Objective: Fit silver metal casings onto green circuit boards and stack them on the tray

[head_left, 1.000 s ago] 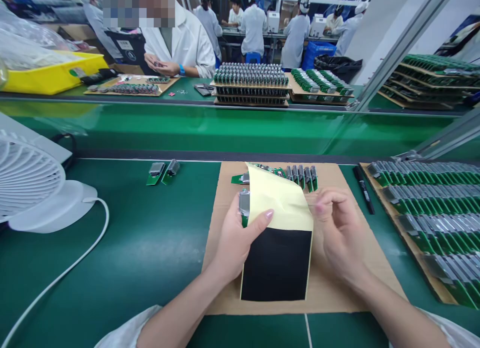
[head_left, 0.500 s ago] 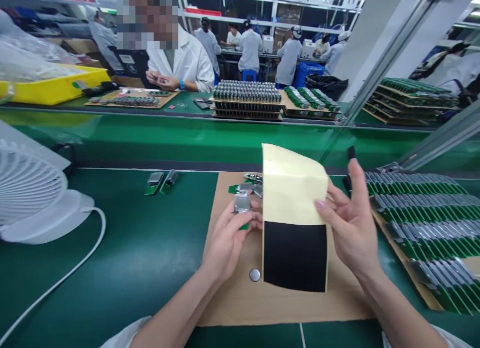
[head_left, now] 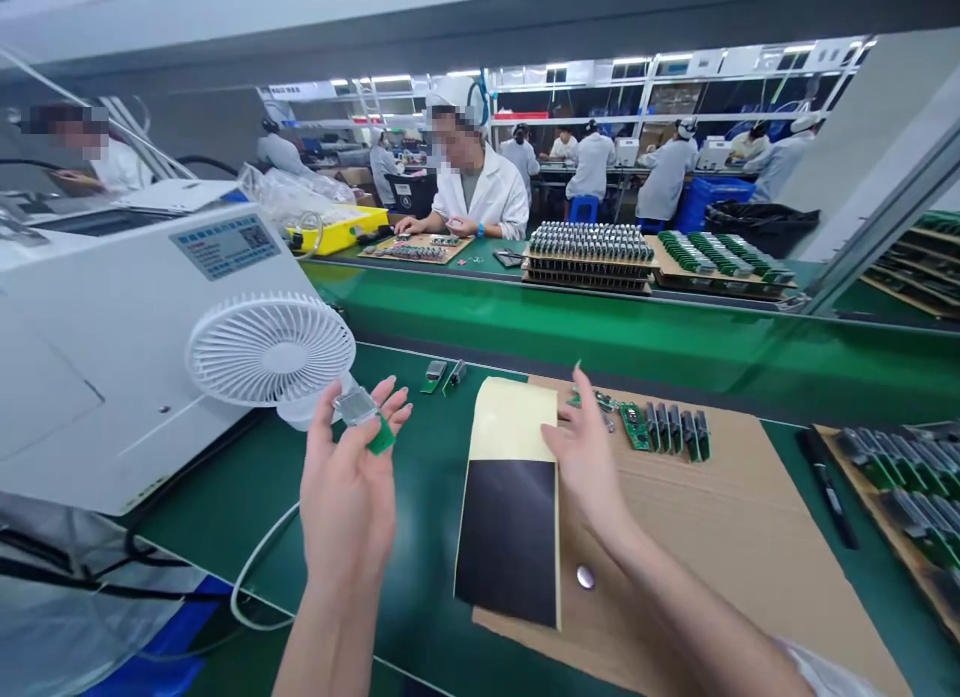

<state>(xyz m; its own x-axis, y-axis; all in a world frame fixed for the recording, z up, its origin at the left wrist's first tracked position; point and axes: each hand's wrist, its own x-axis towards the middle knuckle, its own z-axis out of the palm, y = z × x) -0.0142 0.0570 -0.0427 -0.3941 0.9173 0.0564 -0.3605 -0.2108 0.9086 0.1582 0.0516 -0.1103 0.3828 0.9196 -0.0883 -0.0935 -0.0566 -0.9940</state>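
Note:
My left hand is raised near the fan, its thumb pressing a small green circuit board with a clear-faced display against the fingers. Between the thumb and fingers of my right hand is the right edge of a sheet of black adhesive film with pale yellow backing paper. The sheet hangs over the left edge of the cardboard. A silver disc, like a coin cell, lies on the cardboard below my right wrist. Several boards with displays stand in a row beyond my right forearm.
A white fan and a white machine occupy the left side. Two boards lie on the green bench. At right are a black marker and a tray of boards. A co-worker sits across the bench.
My view has swung left. My left hand has moved left with the circuit board, away from the cardboard. The sheet in my right hand has also shifted left, towards the cardboard's edge.

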